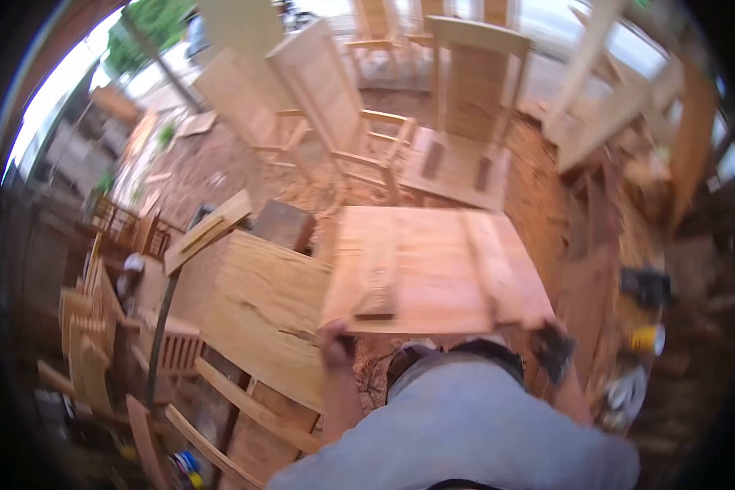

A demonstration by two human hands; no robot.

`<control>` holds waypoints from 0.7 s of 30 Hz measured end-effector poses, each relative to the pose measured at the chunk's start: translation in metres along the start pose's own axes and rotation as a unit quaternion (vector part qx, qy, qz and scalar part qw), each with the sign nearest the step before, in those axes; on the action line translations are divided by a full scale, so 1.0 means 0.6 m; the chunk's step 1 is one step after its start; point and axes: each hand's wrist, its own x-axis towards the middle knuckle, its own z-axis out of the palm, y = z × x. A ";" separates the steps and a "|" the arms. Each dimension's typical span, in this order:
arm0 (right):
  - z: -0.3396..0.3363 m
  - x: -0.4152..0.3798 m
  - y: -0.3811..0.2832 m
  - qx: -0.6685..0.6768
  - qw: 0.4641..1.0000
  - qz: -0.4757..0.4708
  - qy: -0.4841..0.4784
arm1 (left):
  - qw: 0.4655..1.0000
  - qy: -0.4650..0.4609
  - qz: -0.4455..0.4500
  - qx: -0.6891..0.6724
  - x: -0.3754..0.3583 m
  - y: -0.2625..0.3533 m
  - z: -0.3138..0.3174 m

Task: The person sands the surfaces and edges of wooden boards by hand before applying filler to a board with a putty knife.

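A pale wooden panel [433,269] with two battens fixed across its face is held in front of my body. My left hand [337,347] is closed on its near left corner. At the near right corner my right hand [554,351] grips it too, with something dark, like a glove, covering part of that hand. The panel's far edge overlaps the seat of a high-backed wooden chair [474,90] in this view. Under my left side lies a wide grained board [265,306].
More unfinished high-backed chairs [322,82] stand ahead on sawdust-covered ground [302,192]. To the left are a dark block [282,224], slatted wooden parts [90,327] and loose strips [253,404]. Timber leans at the far right [621,114]; a yellow can [648,340] sits below it.
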 end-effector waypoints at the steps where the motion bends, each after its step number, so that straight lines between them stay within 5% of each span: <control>1: -0.054 -0.020 0.016 0.018 0.993 -0.094 0.069 | 0.999 -0.022 -0.046 0.015 0.041 -0.028 0.010; 2: -0.119 -0.007 0.031 -0.211 0.924 -0.245 0.203 | 0.997 -0.050 -0.046 0.025 0.055 -0.034 0.065; 3: -0.013 -0.011 -0.036 -0.004 0.996 -0.051 0.073 | 0.992 -0.089 -0.073 0.056 0.082 -0.042 0.095; 4: -0.047 0.025 -0.048 -0.010 0.996 -0.043 0.075 | 0.993 -0.080 -0.073 0.051 0.114 -0.055 0.114; 6: -0.149 0.007 -0.021 -0.042 0.978 -0.182 0.097 | 0.985 0.034 -0.139 0.095 0.158 -0.107 0.135; 7: -0.078 0.018 -0.034 -0.110 0.959 -0.252 0.067 | 0.977 0.027 -0.181 0.109 0.172 -0.122 0.169; 8: -0.082 0.039 -0.061 -0.026 0.975 -0.197 0.095 | 0.975 0.000 -0.211 0.073 0.197 -0.121 0.208; 9: -0.025 0.081 -0.102 0.115 0.958 -0.135 0.226 | 0.972 -0.027 -0.233 0.033 0.231 -0.129 0.237; 10: -0.047 0.123 -0.135 0.097 0.966 -0.043 0.236 | 0.967 -0.035 -0.250 0.045 0.266 -0.155 0.242; 16: -0.023 0.362 -0.218 0.075 0.931 -0.033 0.356 | 0.970 0.013 -0.236 0.053 0.471 -0.223 0.332; 21: -0.076 0.568 -0.263 0.142 0.946 -0.030 0.289 | 0.972 -0.002 -0.234 0.001 0.676 -0.295 0.366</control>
